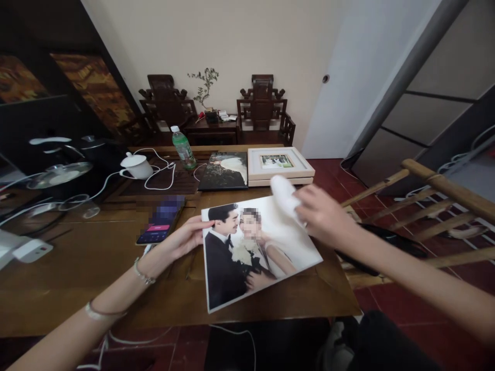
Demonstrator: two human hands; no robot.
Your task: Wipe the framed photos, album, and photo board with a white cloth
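Note:
A wedding photo panel (247, 257) with a white border lies at a slant near the table's front edge, showing a couple and a bouquet. My left hand (189, 237) grips its left edge, fingers closed at the upper left side. In my right hand (315, 206) is a white cloth pad (284, 193), oblong and slightly blurred, over the panel's upper right corner. Whether the pad touches the panel I cannot tell. Behind the panel lie a dark photo panel (224, 172) and light wooden picture frames (280, 162) stacked together.
A lit phone (160, 221) lies beside my left forearm. On the wooden table (154, 293) stand a green bottle (183, 149), a lidded white cup (136, 166), a glass-lidded pot (62, 178) and a tipped clear cup (85, 206), among white cables. A wooden chair (436, 190) stands at right.

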